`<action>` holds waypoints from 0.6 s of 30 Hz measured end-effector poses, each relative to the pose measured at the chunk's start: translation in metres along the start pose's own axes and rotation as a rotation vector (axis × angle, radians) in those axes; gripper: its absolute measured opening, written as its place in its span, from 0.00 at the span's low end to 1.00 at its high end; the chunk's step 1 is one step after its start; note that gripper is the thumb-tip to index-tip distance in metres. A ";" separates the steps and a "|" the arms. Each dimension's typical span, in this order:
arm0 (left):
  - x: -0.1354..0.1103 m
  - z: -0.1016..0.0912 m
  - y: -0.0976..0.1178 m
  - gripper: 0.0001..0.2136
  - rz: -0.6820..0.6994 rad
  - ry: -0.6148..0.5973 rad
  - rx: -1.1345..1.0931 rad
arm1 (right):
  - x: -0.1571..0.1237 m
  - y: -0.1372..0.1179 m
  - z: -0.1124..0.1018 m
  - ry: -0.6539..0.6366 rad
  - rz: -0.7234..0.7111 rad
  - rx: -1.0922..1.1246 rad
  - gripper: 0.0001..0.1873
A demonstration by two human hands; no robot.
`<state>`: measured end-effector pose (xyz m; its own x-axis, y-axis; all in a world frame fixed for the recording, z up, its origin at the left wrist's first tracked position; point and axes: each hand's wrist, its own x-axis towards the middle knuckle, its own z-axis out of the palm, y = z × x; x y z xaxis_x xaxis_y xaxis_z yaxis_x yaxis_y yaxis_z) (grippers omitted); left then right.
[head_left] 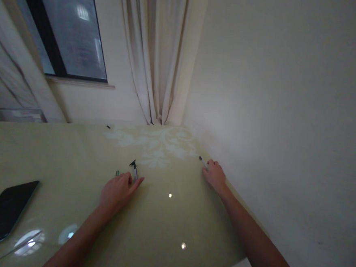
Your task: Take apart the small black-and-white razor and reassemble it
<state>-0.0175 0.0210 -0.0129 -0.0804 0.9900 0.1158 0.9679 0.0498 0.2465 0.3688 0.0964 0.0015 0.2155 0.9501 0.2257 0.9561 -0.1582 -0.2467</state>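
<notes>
My left hand (116, 192) is low over the table, thumb stretched away from its bent fingers. In the gap between thumb and index finger lies a razor (135, 172) with a black head and a grey handle; the handle's lower end is hidden by the hand. A small green item (117, 173) peeks out beyond the fingertips, too little of it showing to name. Over by the wall, my right hand (215, 176) has its fingers closed on a thin white stick with a dark tip (204, 163), which points away to the left.
A black tablet (6, 211) lies on the glossy yellowish table (159, 225) at the left, with a thin cable (14, 249) nearby. One small dark piece (108, 127) is at the far edge. The wall (273, 115) borders the right side; curtains (159, 55) hang behind.
</notes>
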 end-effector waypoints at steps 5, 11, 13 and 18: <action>0.003 0.003 0.006 0.19 -0.021 -0.053 0.087 | -0.014 -0.048 0.018 -0.068 -0.161 0.151 0.15; -0.003 -0.002 0.000 0.19 -0.069 -0.061 0.045 | -0.049 -0.178 0.052 -0.160 -0.474 0.352 0.12; -0.006 -0.003 0.000 0.18 -0.078 -0.036 0.014 | -0.057 -0.208 0.062 -0.196 -0.485 0.362 0.14; -0.010 -0.003 -0.005 0.17 -0.020 0.112 -0.086 | -0.063 -0.220 0.064 -0.206 -0.461 0.450 0.16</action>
<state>-0.0218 0.0102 -0.0128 -0.1306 0.9677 0.2156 0.9421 0.0533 0.3311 0.1322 0.0884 -0.0190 -0.2793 0.9325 0.2290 0.7554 0.3606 -0.5471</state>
